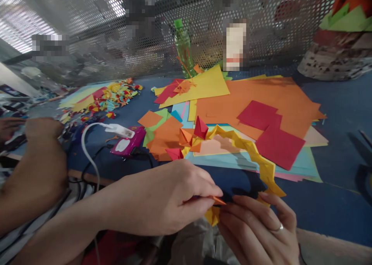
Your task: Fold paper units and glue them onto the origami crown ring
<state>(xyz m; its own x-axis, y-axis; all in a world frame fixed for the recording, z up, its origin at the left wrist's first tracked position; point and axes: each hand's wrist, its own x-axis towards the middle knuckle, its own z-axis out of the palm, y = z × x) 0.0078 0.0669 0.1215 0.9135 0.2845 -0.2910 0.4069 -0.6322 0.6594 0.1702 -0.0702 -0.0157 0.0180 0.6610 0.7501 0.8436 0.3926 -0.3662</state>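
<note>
My left hand [180, 199] reaches in from the lower left, thumb and fingers pinching a small pointed orange folded paper piece [219, 200]. Close beside it, my right hand [258, 230], with a ring on one finger, grips a zigzag yellow folded-paper chain [247, 142]. The chain arcs up over the table edge and curves back behind my left hand. Red and orange folded paper points [200, 127] stand at its far left end. A short yellow portion hangs below my fingertips. Part of the chain is hidden by my hands.
Orange sheets [261, 94], red squares [280, 146] and other coloured papers cover the middle. A purple power adapter [128, 142] with cables lies left. Small paper pieces [113, 96] are heaped behind it. A green bottle [183, 44] stands by the mesh. Another person's arm [43, 164] rests at left.
</note>
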